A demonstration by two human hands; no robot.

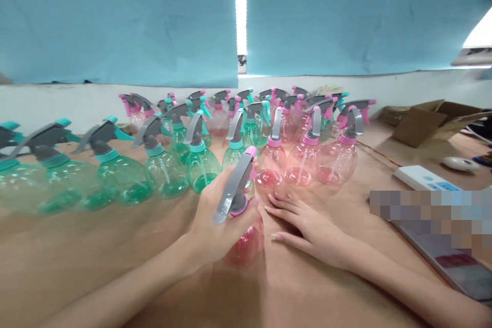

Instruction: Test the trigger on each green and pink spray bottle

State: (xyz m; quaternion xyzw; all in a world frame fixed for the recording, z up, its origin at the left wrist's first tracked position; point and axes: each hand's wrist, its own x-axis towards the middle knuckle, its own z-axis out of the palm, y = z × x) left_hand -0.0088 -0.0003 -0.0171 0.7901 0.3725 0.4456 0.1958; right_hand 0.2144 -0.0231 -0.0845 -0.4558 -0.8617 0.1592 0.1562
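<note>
In the middle of the head view, my left hand [215, 220] is wrapped round the neck of a pink spray bottle [248, 241] with a grey and pink trigger head. Its body is partly covered by my fingers. My right hand [303, 225] lies flat on the table to the right of it, fingers stretched out and holding nothing. Just beyond my right fingertips stand three pink spray bottles [303, 164] in a row. Green spray bottles [165, 171] with turquoise collars continue that row to the left.
More pink and green spray bottles [219, 118] crowd behind the front row. At the right are an open cardboard box [423, 123], a white mouse [460, 164], a white power strip [423, 178] and a phone-like flat device [442, 261]. Blue curtains [115, 20] hang behind the wooden table [161, 297].
</note>
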